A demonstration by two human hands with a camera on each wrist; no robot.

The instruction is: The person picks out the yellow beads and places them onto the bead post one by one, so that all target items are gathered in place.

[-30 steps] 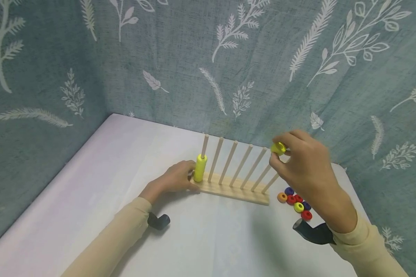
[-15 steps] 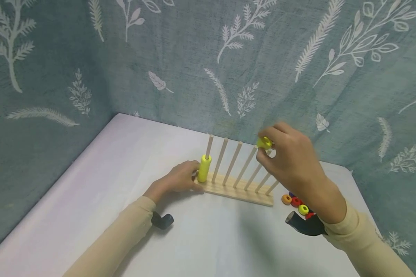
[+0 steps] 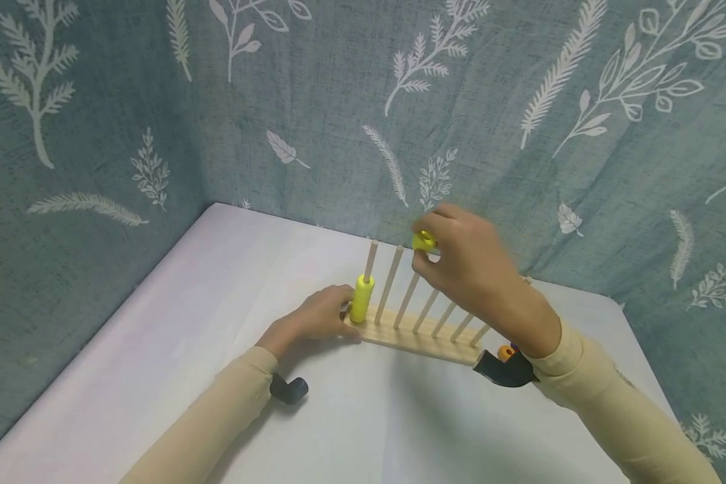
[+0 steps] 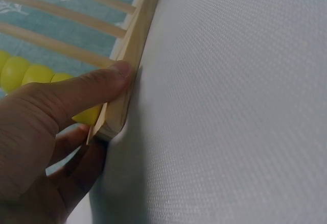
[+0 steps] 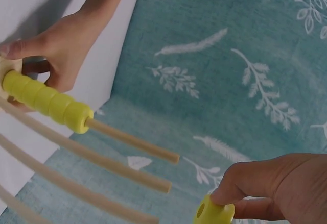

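A wooden base (image 3: 420, 343) carries a row of upright pegs. Yellow beads (image 3: 361, 300) are stacked on the leftmost peg, covering its lower part. My left hand (image 3: 319, 313) grips the left end of the base, with its thumb on the front edge in the left wrist view. Between the thumb and fingers of my right hand (image 3: 460, 255) a yellow bead (image 3: 424, 240) is pinched, raised near the top of the third peg. In the right wrist view the held bead (image 5: 213, 212) shows its hole and is apart from the pegs.
An orange bead (image 3: 506, 353) lies on the white table (image 3: 339, 430) right of the base, with a bit of dark blue beside it. My right forearm hides that area. A green leaf-patterned cloth (image 3: 327, 81) stands behind and at the sides.
My right hand has carried the yellow bead leftward, from beyond the right pegs to near the third peg. My left hand keeps its grip on the base. The view has shifted slightly.
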